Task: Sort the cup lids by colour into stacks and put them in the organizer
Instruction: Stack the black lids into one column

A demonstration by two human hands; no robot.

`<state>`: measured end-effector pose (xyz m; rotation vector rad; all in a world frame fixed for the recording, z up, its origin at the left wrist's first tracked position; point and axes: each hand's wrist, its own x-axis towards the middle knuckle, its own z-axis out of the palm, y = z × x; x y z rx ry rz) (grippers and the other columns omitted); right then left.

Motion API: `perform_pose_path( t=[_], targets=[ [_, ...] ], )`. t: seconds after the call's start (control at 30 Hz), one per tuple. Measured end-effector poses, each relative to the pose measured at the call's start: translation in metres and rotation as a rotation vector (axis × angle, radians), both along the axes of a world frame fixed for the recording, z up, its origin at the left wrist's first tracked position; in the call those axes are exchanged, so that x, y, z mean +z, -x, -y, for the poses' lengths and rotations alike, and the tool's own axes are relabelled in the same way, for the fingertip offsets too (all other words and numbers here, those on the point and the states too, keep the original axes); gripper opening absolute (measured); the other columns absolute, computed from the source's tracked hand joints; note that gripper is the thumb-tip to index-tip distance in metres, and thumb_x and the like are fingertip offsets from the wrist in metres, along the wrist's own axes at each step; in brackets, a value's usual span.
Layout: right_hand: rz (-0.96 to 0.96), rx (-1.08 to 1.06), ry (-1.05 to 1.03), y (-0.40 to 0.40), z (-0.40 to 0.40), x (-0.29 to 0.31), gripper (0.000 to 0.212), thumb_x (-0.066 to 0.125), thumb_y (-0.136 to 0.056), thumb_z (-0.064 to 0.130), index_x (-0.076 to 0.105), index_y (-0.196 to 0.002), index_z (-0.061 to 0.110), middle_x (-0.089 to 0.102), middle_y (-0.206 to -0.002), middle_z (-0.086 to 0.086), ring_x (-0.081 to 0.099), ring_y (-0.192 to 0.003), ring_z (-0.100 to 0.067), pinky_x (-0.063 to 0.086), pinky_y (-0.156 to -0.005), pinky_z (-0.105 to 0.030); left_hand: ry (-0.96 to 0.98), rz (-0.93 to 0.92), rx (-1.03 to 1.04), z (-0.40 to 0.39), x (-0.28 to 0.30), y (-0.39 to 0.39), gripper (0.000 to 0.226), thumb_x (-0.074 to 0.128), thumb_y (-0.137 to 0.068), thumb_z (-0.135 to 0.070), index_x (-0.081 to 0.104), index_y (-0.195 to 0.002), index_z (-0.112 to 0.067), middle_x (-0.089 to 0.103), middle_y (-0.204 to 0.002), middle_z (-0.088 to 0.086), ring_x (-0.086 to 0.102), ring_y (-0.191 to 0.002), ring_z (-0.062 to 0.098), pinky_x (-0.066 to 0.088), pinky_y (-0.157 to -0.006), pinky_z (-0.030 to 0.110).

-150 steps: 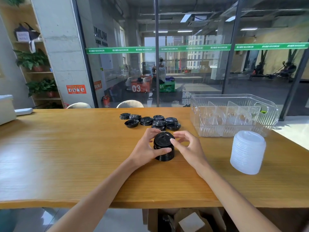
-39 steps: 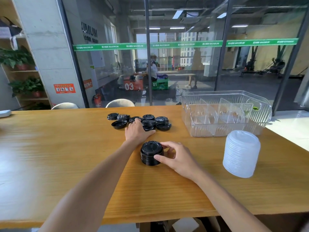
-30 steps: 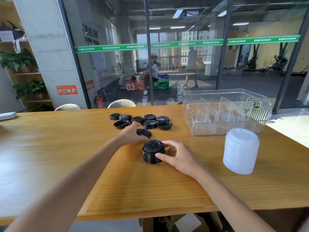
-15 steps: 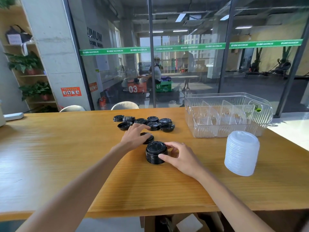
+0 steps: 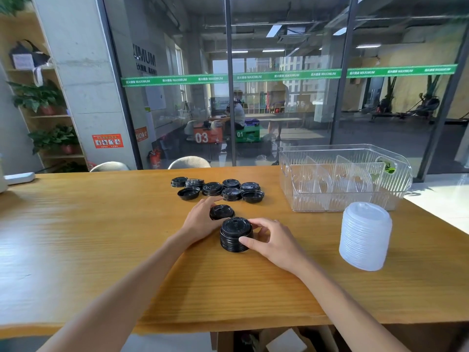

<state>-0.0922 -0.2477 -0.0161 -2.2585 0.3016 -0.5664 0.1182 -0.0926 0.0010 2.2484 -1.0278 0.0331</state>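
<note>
At the middle of the wooden table, the right hand is curling thumb and fingers round a black lid stack, while the left hand is pinching a single black lid just behind it. Loose black lids are lying farther back. The clear organizer is standing to the right, the white lid stack sitting in front of it.

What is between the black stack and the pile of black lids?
One black lid, gripped by the left hand, sits between the stack and the pile in the head view.
</note>
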Motion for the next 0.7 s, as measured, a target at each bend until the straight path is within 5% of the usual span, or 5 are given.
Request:
perform_pose_path(
  t=[0.23, 0.4, 0.7],
  targets=[
    [0.014, 0.007, -0.012, -0.001, 0.001, -0.001, 0.062, 0.083, -0.084, 0.059, 0.066, -0.14, 0.038, 0.065, -0.124, 0.024, 0.055, -0.116, 0.007, 0.045, -0.098, -0.024, 0.264, -0.229, -0.056, -0.015, 0.001, 0.007, 0.091, 0.088, -0.079, -0.057, 0.049, -0.155, -0.026, 0.065, -0.143, -0.003, 0.059, -0.135, 0.018, 0.049, -0.116, 0.045],
    [0.015, 0.009, -0.021, -0.001, 0.001, 0.0, 0.062, 0.084, -0.084, 0.058, 0.066, -0.14, 0.038, 0.065, -0.126, 0.019, 0.057, -0.113, 0.008, 0.044, -0.093, -0.015, 0.368, -0.239, -0.158, -0.028, -0.001, 0.026, 0.07, 0.082, -0.091, -0.055, 0.053, -0.15, -0.034, 0.068, -0.14, -0.015, 0.061, -0.131, 0.0, 0.048, -0.116, 0.04],
    [-0.004, 0.002, -0.033, -0.001, 0.0, 0.001, 0.072, 0.083, -0.081, 0.064, 0.066, -0.142, 0.031, 0.068, -0.126, 0.016, 0.061, -0.113, 0.003, 0.052, -0.103, -0.031, 0.314, -0.153, -0.226, -0.031, 0.001, 0.057, 0.066, 0.084, -0.092, -0.045, 0.054, -0.15, -0.034, 0.068, -0.14, -0.018, 0.059, -0.134, -0.002, 0.046, -0.114, 0.037]
  ],
)
